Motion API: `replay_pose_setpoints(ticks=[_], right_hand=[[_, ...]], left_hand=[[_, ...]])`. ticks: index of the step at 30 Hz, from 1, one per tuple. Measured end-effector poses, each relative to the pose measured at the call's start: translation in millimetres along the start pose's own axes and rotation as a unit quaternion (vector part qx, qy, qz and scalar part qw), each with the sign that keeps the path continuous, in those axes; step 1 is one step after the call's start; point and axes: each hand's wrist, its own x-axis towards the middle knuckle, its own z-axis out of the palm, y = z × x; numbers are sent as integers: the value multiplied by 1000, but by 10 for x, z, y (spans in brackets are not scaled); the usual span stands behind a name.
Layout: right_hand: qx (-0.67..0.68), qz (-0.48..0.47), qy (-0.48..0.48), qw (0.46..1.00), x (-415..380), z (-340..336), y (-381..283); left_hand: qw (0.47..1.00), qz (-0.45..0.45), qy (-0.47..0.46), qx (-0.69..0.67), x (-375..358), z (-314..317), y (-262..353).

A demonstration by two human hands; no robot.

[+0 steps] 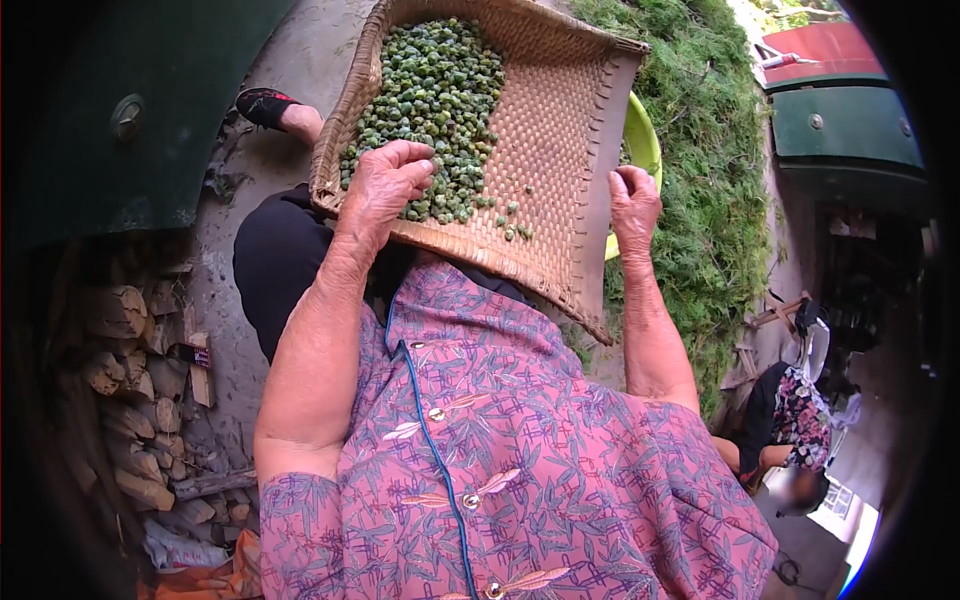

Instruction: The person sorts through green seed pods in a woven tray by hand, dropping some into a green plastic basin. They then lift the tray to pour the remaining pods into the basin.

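Note:
A woven winnowing basket [545,150] rests tilted across my lap. A heap of small, round green fruits [440,85] covers its left side, and a few loose ones lie on the bare weave near the front. My left hand [388,185] is over the near part of the heap, thumb and fingers drawn together; whatever is between them is hidden. Beyond the basket's right rim, my right hand [634,203] has its fingers curled together beside a yellow-green basin [643,140]. What it may hold cannot be made out. The basin is partly hidden behind the basket and hand.
Cut green foliage [700,170] is spread on the ground to the right. Stacked firewood [140,400] stands at the lower left, below a dark green panel [110,120]. Another person [790,430] in a floral top is at the lower right. A shoe [265,107] shows left of the basket.

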Motion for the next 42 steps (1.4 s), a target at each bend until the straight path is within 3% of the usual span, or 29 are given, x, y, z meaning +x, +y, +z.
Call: replay_pose_setpoints(ticks=[2,4,6,9,11,19,22,26,28,32,42], right_hand=[[-59,-46,36,997,142,-109,348],[-73,-14,38,997,194,-166,421],[-189,-132,33,973,196,-188,412],[-28,-50,-83,995,70,88,307],[4,-99,-140,985,-91,286,81],[-73,-125,-234,961,-319,776,-208],[-35,-59,-233,970,-282,797,-283],[7,-48,-192,980,-129,1037,-370],[14,-87,-153,984,-48,1223,-428],[-77,-96,-168,978,80,1437,-500],[-70,-77,-248,963,197,1448,-507]], left_hand=[[1000,3,-3,1,1,3,1],[1000,3,-2,5,3,8,2],[1000,2,-2,10,0,5,6],[1000,0,1,16,-1,25,7],[1000,13,20,-18,8,34,-26],[999,20,19,-21,16,16,-48],[1000,12,9,-6,17,2,-25],[1000,-2,0,23,1,12,13],[1000,1,0,18,2,6,3],[1000,4,1,5,7,-8,-20],[1000,12,-5,13,7,-8,-17]])
